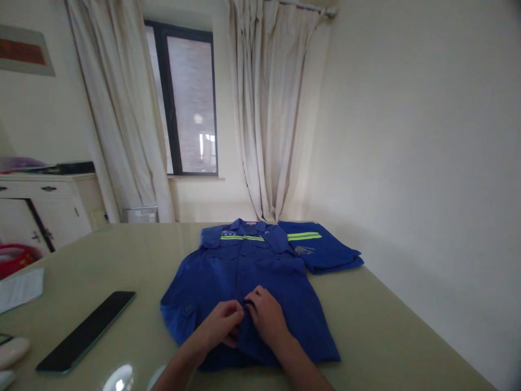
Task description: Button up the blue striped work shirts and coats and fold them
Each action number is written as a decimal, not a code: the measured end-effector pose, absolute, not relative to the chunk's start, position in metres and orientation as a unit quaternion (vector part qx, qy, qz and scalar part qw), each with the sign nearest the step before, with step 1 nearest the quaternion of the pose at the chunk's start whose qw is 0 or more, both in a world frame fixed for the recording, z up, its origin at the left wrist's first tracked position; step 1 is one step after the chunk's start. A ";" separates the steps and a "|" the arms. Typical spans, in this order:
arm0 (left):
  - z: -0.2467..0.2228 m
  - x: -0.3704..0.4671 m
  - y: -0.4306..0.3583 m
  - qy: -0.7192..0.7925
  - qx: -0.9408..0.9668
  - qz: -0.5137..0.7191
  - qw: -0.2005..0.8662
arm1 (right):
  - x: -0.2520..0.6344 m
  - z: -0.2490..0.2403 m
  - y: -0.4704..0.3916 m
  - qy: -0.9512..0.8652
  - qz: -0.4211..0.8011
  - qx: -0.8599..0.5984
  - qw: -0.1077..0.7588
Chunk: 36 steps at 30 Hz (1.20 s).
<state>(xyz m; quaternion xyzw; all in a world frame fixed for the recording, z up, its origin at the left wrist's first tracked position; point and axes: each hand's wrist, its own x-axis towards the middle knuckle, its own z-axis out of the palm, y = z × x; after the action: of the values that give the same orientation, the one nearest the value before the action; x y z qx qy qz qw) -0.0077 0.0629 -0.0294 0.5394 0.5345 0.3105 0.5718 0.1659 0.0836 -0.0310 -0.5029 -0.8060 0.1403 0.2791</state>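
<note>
A blue work shirt [220, 274] with a yellow-green reflective stripe across its chest lies front up on the table, collar toward the window. Both hands are at the front placket, low on the shirt. My left hand [223, 323] pinches the placket edge from the left, fingers curled together. Close beside it, my right hand [264, 312] is closed on the other side of the placket, its fingertips bent down into the cloth. Whether a button lies between the fingers is hidden. Several buttons show farther up the placket.
Another folded blue garment [325, 247] lies at the back right by the wall. On the left are a dark tablet-like slab [87, 331], a white paper [22, 288] and a pale rounded object [12, 350]. A red basin [18, 259] stands beyond the table [134, 260].
</note>
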 end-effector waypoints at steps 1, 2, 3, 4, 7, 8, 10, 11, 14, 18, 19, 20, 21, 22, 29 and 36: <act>-0.035 -0.008 0.066 0.551 0.519 0.335 0.561 | 0.165 -0.031 0.084 -0.809 0.128 -0.505 0.271; -0.040 -0.007 0.070 0.566 0.499 0.364 0.546 | 0.164 -0.030 0.084 -0.813 0.116 -0.505 0.264; -0.045 -0.007 0.073 0.577 0.480 0.397 0.528 | 0.163 -0.029 0.083 -0.819 0.104 -0.503 0.257; -0.050 -0.007 0.076 0.582 0.466 0.426 0.512 | 0.162 -0.029 0.083 -0.824 0.092 -0.501 0.250; -0.057 -0.008 0.080 0.574 0.452 0.472 0.494 | 0.159 -0.029 0.081 -0.836 0.057 -0.495 0.229; -0.056 -0.009 0.080 0.569 0.453 0.473 0.497 | 0.158 -0.030 0.081 -0.840 0.047 -0.492 0.225; -0.054 -0.011 0.079 0.560 0.463 0.464 0.507 | 0.156 -0.032 0.080 -0.847 0.028 -0.481 0.223; -0.053 -0.011 0.079 0.558 0.469 0.458 0.509 | 0.156 -0.034 0.080 -0.851 0.019 -0.474 0.224; -0.049 -0.012 0.078 0.555 0.483 0.449 0.507 | 0.155 -0.040 0.079 -0.857 -0.006 -0.464 0.224; -0.047 -0.013 0.078 0.564 0.518 0.427 0.481 | 0.154 -0.041 0.078 -0.856 -0.031 -0.470 0.213; -0.047 -0.013 0.078 0.568 0.537 0.421 0.460 | 0.154 -0.040 0.077 -0.854 -0.034 -0.472 0.215; -0.047 -0.013 0.077 0.571 0.557 0.416 0.436 | 0.154 -0.039 0.076 -0.852 -0.034 -0.475 0.220; -0.047 -0.014 0.077 0.574 0.573 0.414 0.412 | 0.154 -0.037 0.075 -0.849 -0.034 -0.475 0.226; -0.047 -0.014 0.076 0.577 0.585 0.413 0.393 | 0.154 -0.036 0.075 -0.849 -0.034 -0.474 0.232; -0.058 -0.013 0.083 0.550 0.527 0.458 0.458 | 0.157 -0.034 0.075 -0.832 0.026 -0.479 0.278; -0.049 -0.008 0.082 0.564 0.488 0.439 0.501 | 0.160 -0.031 0.074 -0.847 0.015 -0.447 0.287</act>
<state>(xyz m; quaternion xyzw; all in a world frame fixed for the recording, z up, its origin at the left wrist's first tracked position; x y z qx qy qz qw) -0.0083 0.0825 -0.0491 0.4885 0.5636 0.4394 0.5006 0.1601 0.0736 -0.0312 -0.4465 -0.8474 0.0147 0.2870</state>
